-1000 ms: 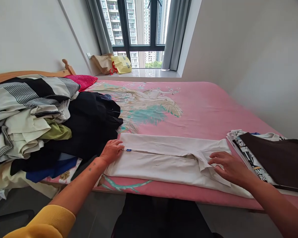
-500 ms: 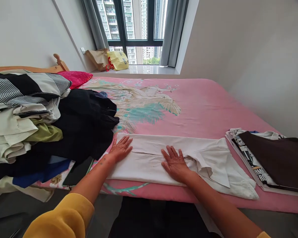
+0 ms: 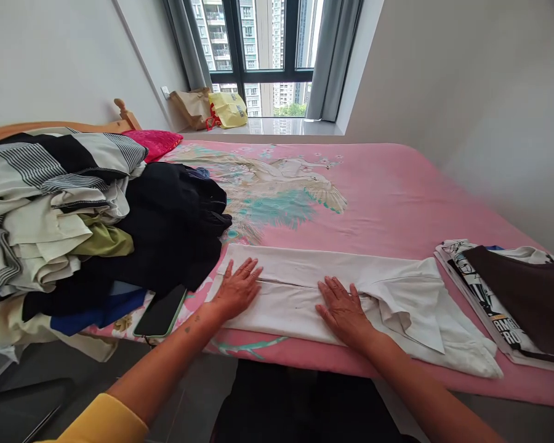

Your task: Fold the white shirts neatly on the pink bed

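Note:
A white shirt (image 3: 295, 264) lies folded into a long strip along the near edge of the bed, with a sleeve (image 3: 413, 307) bunched over its right part. My left hand (image 3: 237, 286) rests flat on the left part of the shirt, fingers spread. Near the middle of the strip, my right hand (image 3: 344, 307) presses palm down, its fingers apart, just left of the sleeve. Neither hand grips the cloth.
A large heap of clothes (image 3: 166, 215) covers the bed's left side, with a phone (image 3: 161, 312) in front of it. Folded shirts (image 3: 526, 301) are stacked at the right. The pink bedsheet (image 3: 388, 197) stretches behind. Bags (image 3: 228, 109) stand on the windowsill.
The whole view has shifted slightly, so things appear further right. My left hand has slid a little rightward over the shirt. My right hand stays at about the same spot on it.

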The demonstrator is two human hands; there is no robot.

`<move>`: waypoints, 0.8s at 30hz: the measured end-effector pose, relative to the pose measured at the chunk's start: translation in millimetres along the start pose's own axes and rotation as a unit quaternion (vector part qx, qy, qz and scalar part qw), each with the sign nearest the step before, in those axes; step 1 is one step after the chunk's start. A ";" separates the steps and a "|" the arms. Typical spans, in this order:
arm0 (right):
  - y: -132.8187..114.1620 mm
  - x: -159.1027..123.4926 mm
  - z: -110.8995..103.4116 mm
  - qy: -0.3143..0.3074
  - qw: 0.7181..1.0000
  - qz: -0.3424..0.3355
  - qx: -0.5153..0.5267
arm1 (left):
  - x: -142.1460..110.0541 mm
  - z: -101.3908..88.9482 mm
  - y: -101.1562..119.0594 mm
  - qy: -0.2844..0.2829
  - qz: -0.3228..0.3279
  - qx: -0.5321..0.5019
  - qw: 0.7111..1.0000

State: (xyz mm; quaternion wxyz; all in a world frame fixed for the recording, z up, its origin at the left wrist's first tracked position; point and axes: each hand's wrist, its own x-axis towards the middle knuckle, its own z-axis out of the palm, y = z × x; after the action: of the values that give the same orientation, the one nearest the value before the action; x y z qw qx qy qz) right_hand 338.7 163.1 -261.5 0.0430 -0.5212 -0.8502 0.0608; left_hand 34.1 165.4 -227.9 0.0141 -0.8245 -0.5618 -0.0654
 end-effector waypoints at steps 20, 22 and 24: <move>-9.0 -40.6 -17.2 0.185 0.965 -0.025 0.186 | 30.1 14.1 93.0 0.062 0.037 -0.078 0.994; -0.2 -62.8 -25.5 0.276 0.935 0.002 0.223 | 49.9 19.2 116.7 0.062 0.039 -0.112 0.991; 21.4 -87.0 -30.4 0.343 0.911 0.051 0.224 | 64.9 24.8 137.8 0.056 0.053 -0.138 0.987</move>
State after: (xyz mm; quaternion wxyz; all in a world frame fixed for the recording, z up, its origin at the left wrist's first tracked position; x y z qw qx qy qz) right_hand 401.1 96.9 -235.6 0.4442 -0.5296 -0.7193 0.0690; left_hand 187.7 177.1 -237.6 -0.0645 -0.8421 -0.5015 -0.1876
